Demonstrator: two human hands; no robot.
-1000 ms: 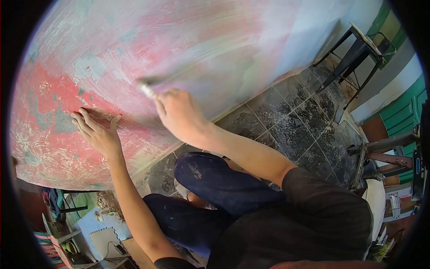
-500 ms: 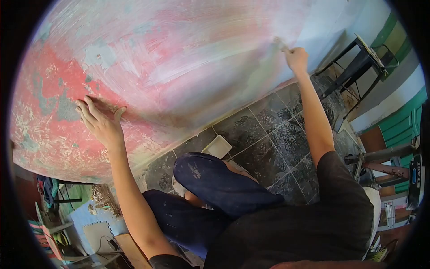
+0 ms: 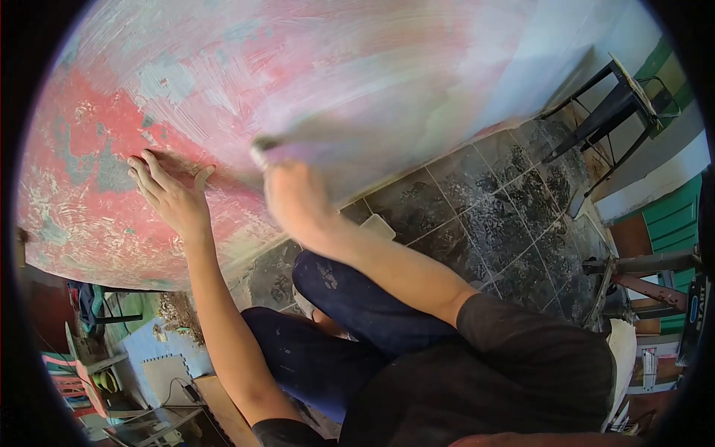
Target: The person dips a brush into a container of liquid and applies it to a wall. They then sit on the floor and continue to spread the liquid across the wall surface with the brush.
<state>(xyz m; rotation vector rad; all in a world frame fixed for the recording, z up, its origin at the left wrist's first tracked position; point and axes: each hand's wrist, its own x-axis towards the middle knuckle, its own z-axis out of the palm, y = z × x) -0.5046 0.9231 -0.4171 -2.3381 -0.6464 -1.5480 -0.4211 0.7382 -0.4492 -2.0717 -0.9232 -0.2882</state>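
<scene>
A large wall point(image 3: 357, 67) carries patchy red, pink, whitish and grey-green paint with streaky brush marks. My left hand point(image 3: 170, 195) rests on its red part at the left, fingers spread, holding nothing. Near the middle of the wall, my right hand point(image 3: 296, 195) is closed around a brush point(image 3: 261, 149), whose head is at the painted surface. Motion blurs both this hand and the brush, so the bristles are unclear. Below my right forearm, a pale tray point(image 3: 380, 227) shows in part on the floor beside my knee.
Dark tiles point(image 3: 477, 201) with whitish smears cover the floor by the wall. A black metal stool point(image 3: 614, 112) stands at the upper right. Metal bars point(image 3: 644, 262) lie in front of a green door point(image 3: 674, 212). Foam mat point(image 3: 165, 378) and clutter show at lower left.
My right hand has swept the brush leftward and down across the wall, from near the stool to the middle. My left hand stays at nearly the same place. The view has shifted slightly.
</scene>
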